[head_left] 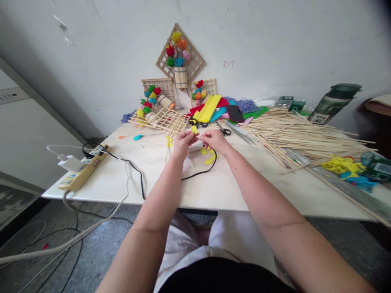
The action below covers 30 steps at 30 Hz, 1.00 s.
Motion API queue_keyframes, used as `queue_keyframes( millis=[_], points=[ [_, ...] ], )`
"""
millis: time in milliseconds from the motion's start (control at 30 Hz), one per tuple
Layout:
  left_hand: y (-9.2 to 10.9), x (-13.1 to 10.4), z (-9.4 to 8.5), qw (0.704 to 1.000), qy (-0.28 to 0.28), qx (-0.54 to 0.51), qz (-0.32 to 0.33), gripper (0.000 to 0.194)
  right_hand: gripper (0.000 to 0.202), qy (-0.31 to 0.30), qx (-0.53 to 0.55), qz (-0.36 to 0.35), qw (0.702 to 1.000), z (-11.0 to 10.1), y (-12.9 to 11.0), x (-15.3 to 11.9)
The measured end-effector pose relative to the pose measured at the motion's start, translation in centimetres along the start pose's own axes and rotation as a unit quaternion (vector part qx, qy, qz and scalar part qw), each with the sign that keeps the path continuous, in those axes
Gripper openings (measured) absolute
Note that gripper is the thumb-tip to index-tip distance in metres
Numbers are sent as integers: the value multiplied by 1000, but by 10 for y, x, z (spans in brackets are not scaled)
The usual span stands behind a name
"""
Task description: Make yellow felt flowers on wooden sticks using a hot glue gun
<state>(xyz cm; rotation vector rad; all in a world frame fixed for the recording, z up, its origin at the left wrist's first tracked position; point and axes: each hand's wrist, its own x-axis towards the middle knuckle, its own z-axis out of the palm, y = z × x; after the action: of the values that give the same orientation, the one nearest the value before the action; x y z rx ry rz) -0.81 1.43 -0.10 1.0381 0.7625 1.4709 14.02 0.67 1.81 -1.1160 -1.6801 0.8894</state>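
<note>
My left hand [183, 144] is closed in a pinch, with a round yellow paper petal [194, 129] standing up at its fingertips. Close beside it, my right hand [216, 140] is also pinched; whatever lies between its fingertips is too small to make out. Below both hands lies a white tool [196, 146], perhaps a glue gun, partly hidden, near a black cord [215, 159]. Loose yellow petals [209, 161] are scattered just under my right hand. A small yellow flower on a stick [169, 141] lies left of my left hand.
Bamboo lattices with paper flowers [168, 120] stand behind my hands. Folded yellow paper [210, 108], a phone [235, 114] and scissors [226, 131] lie at the back. Many thin sticks [293, 134] and a dark bottle [332, 103] occupy the right. A power strip [84, 173] trails cables at left.
</note>
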Motion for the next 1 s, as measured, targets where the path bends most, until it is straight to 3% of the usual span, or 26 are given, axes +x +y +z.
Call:
queue_keyframes(
  millis=[1000],
  points=[
    [1,-2,4,998,-18,-50,-27,20,22,9,15,21,1000,14,-3,-3]
  ],
)
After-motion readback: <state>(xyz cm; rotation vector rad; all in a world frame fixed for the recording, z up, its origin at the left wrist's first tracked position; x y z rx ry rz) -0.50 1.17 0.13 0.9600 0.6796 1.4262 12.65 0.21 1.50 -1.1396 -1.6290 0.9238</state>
